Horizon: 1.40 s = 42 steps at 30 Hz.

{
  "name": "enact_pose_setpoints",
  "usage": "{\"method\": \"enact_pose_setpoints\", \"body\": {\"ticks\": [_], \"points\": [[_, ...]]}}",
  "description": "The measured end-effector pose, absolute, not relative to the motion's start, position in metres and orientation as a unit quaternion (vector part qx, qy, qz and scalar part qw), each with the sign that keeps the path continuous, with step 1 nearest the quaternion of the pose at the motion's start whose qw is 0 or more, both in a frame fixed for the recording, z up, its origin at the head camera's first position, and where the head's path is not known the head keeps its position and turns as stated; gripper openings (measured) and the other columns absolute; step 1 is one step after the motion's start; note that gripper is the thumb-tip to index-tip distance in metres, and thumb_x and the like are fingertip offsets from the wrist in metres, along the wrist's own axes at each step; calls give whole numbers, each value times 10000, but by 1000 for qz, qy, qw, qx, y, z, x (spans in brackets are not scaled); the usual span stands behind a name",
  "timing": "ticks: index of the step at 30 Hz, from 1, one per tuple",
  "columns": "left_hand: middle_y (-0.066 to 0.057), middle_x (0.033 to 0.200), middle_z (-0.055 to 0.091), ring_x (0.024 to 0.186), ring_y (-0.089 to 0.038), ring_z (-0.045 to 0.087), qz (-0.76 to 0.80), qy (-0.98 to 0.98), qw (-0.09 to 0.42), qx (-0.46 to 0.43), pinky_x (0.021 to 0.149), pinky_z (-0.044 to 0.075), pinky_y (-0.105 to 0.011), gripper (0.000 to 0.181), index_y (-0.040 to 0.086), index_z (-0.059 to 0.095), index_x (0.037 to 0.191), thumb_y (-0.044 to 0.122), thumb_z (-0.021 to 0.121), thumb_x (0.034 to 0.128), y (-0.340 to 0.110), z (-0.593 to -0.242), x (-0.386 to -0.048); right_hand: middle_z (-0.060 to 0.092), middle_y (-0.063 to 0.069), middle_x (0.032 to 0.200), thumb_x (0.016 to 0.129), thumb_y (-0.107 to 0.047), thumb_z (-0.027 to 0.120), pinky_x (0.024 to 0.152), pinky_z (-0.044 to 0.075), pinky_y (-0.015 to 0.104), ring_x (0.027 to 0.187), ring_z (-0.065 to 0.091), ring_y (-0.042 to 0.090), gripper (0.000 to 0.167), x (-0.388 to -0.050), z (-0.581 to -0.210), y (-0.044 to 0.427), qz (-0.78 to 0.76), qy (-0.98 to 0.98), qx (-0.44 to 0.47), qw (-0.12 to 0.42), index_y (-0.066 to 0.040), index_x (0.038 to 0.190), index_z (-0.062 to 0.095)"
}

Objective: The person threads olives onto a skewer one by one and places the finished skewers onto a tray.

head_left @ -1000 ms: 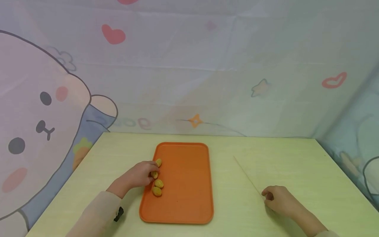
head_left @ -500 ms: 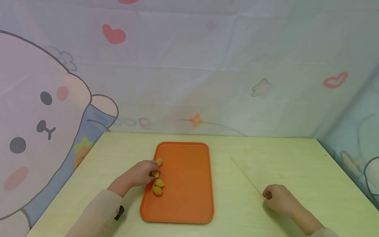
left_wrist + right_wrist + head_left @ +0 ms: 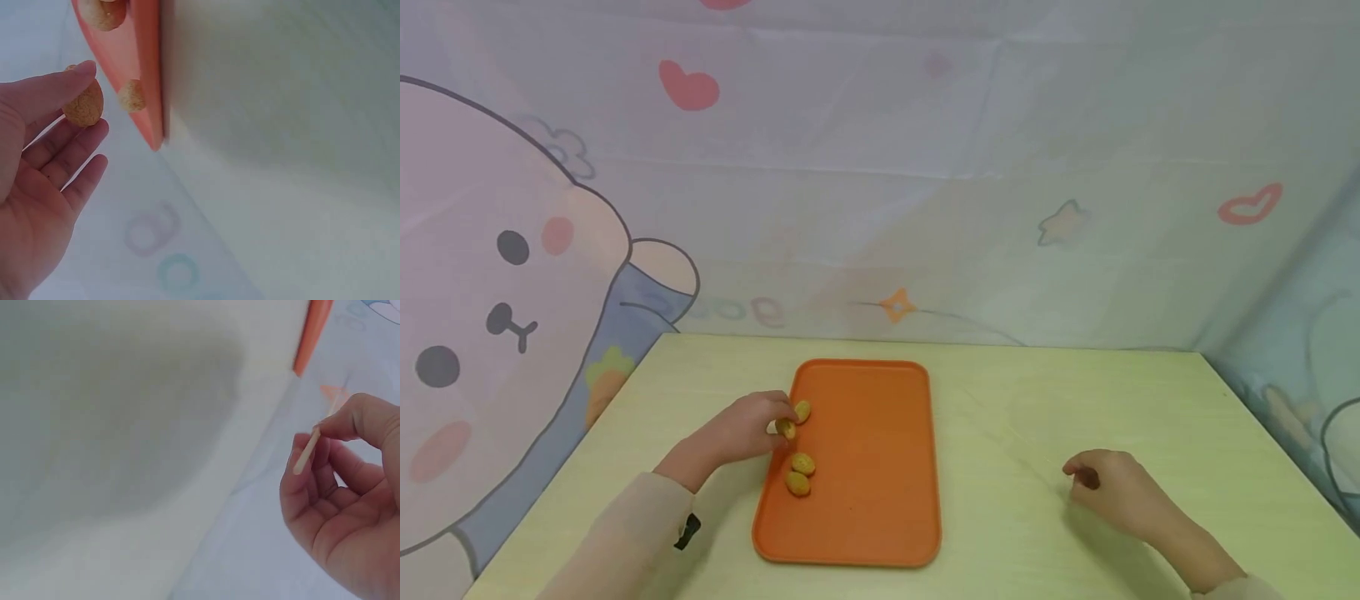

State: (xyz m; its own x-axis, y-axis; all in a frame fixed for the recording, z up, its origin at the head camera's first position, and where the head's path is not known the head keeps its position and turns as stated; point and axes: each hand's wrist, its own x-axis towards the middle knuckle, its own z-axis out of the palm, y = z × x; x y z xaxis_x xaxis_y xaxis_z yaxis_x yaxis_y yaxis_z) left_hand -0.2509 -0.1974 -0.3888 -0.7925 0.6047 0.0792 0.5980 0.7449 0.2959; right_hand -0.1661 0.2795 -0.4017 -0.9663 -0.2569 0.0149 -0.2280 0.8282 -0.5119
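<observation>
At the left of the left wrist view, we pinch a nugget point(image 3: 85, 106) between thumb and fingers of our left hand point(image 3: 39, 181), the gap no wider than the nugget itself. Right of centre in the right wrist view, our right hand point(image 3: 350, 503) pinches a stick point(image 3: 306, 453) near its end; the head view shows that stick only as a faint blur. There, our nugget sits over the left rim of the tray point(image 3: 865, 492), three more nuggets point(image 3: 802, 464) lying along that side, while the right wrist view catches just an orange edge.

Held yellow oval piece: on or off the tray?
Off: the left hand pinches the yellow oval piece, backdrop showing between it and the tray.
</observation>
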Motion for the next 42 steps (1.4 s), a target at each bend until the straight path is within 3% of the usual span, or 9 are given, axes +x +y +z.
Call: {"method": "enact_pose_setpoints", "body": {"ticks": [7, 16, 27, 31, 33, 34, 36, 38, 42], "points": [[18, 873, 559, 799, -210, 571, 166, 926, -11, 338, 722, 517, -285, 206, -1, 709, 1006, 39, 746, 807, -195, -376, -244, 651, 11, 897, 865, 23, 583, 593, 488, 228, 719, 523, 6, 163, -161, -380, 276, -300, 934, -194, -16, 7, 999, 675], [19, 909, 559, 792, -167, 563, 206, 917, -32, 340, 704, 521, -272, 211, 25, 698, 993, 56, 770, 798, -182, -362, -226, 572, -127, 875, 849, 114, 576, 510, 444, 198, 745, 502, -20, 250, -149, -369, 265, -319, 891, -300, -118, -94, 972, 641], [65, 919, 526, 794, -123, 543, 255, 908, -21, 332, 700, 505, -237, 186, 99, 665, 937, 101, 785, 795, -168, -359, -195, 501, -161, 926, 828, 170, 576, 498, 385, 128, 694, 451, -28, 441, -132, -369, 253, -320, 858, -373, -149, -209, 1053, 579], [58, 926, 547, 1106, -325, 596, 277, 901, -22, 333, 752, 523, -271, 179, 104, 650, 919, 82, 779, 796, -165, -362, -185, 485, -166, 933, 815, 183, 573, 529, 369, 92, 668, 424, -47, 467, -125, -371, 249, -316, 852, -389, -154, -211, 1064, 580], [54, 922, 552, 1117, -334, 591, 281, 899, -25, 334, 755, 525, -285, 184, 103, 642, 915, 72, 777, 795, -163, -365, -180, 478, -166, 937, 802, 193, 571, 539, 361, 75, 655, 412, -59, 477, -123, -373, 248, -313, 848, -398, -156, -204, 1065, 581], [53, 920, 554, 1108, -317, 597, 284, 898, -27, 335, 751, 525, -285, 187, 102, 639, 912, 66, 778, 792, -162, -366, -177, 484, -164, 943, 795, 198, 571, 549, 363, 69, 650, 411, -64, 481, -121, -373, 247, -313, 847, -401, -158, -202, 1061, 581], [58, 902, 542, 920, -188, 610, 288, 895, -31, 340, 711, 516, -272, 187, 101, 637, 905, 68, 781, 790, -160, -369, -173, 492, -154, 946, 778, 207, 579, 564, 365, 62, 652, 415, -63, 485, -120, -375, 246, -314, 842, -409, -161, -190, 1056, 583], [68, 879, 521, 768, -89, 525, 294, 890, -35, 346, 671, 502, -258, 189, 102, 637, 898, 70, 785, 785, -158, -371, -169, 506, -144, 953, 771, 205, 587, 588, 372, 57, 663, 429, -61, 475, -119, -378, 246, -312, 838, -416, -167, -182, 1048, 586], [85, 853, 500, 734, -47, 484, 312, 880, -45, 355, 629, 477, -213, 193, 112, 637, 877, 79, 798, 775, -153, -374, -161, 523, -120, 968, 823, 156, 571, 606, 361, 42, 667, 437, -62, 387, -118, -382, 245, -299, 831, -432, -183, -166, 1035, 596]]}}
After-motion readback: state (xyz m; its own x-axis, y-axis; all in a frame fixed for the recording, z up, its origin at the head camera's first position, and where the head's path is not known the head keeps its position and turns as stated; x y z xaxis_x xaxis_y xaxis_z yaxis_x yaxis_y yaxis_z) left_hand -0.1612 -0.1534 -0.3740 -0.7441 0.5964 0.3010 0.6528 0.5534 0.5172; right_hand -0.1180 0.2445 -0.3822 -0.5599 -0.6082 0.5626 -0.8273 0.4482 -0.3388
